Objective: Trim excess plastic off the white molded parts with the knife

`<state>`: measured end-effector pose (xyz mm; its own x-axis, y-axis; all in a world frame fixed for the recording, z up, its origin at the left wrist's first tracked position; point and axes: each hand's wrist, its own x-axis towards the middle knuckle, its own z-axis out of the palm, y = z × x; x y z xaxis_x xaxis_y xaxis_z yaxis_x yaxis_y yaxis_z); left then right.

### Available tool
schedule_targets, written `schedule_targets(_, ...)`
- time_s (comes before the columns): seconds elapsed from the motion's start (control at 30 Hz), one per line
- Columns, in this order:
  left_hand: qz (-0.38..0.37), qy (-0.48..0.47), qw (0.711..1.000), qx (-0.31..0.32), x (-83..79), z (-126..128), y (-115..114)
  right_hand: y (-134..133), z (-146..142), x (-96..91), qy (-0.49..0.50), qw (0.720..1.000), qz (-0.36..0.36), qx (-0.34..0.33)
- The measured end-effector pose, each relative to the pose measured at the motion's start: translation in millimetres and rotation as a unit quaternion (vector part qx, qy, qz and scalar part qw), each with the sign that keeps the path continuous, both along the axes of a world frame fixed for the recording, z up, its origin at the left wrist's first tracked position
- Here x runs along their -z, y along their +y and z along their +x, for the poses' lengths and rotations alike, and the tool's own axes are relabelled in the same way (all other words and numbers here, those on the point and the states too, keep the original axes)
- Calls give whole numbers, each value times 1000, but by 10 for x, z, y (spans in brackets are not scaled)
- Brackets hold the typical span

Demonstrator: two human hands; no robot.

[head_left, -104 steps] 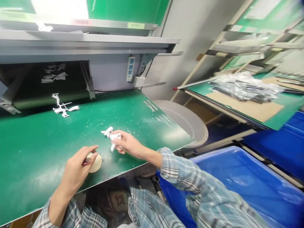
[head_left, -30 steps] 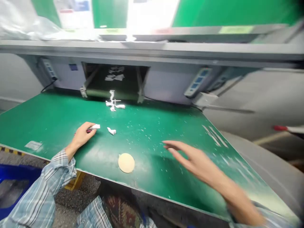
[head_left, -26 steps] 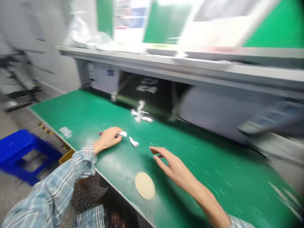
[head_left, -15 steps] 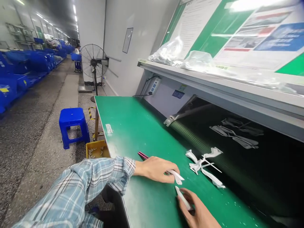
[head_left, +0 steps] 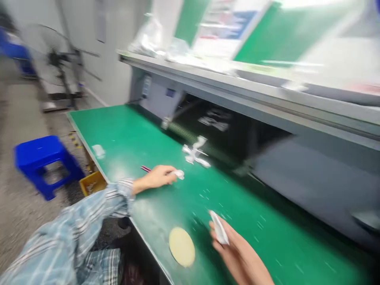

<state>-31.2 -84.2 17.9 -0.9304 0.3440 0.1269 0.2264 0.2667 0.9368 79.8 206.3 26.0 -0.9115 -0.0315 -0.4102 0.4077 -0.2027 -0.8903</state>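
Observation:
My left hand (head_left: 160,176) is closed on a small white plastic piece (head_left: 179,174) above the green table (head_left: 133,138). In my right hand (head_left: 234,249) is a longer white plastic piece (head_left: 219,228), gripped between thumb and fingers and lifted over the table's near part. A branched white plastic part (head_left: 194,152) lies beyond my left hand, by the conveyor mouth. Pink-and-black tweezers or a similar slim tool (head_left: 145,168) stick out behind my left hand. Near the front edge rests a round pale yellow disc (head_left: 182,246). Motion blur hides fine detail.
A conveyor belt (head_left: 190,134) with white parts on it runs under the shelf (head_left: 208,67), which carries clear plastic bags (head_left: 150,37). Left of the table stand a blue stool (head_left: 44,154), a yellow bin (head_left: 92,183) and a fan (head_left: 53,59).
The view has swung right, bringing the yellow disc into sight. My hands have moved apart; the right one has turned and raised its white piece, while the left still holds its own.

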Motion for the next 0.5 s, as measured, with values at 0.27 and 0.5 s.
schedule_targets(0.27, 46, -41, 997, 37, -252, 582, 281, -237, 358, -236, 41, 971, -234, -2)
schedule_targets(0.5, 51, -94, 981, 161, -405, 699, 666, -136, 470, -91, 95, 961, -257, -28)
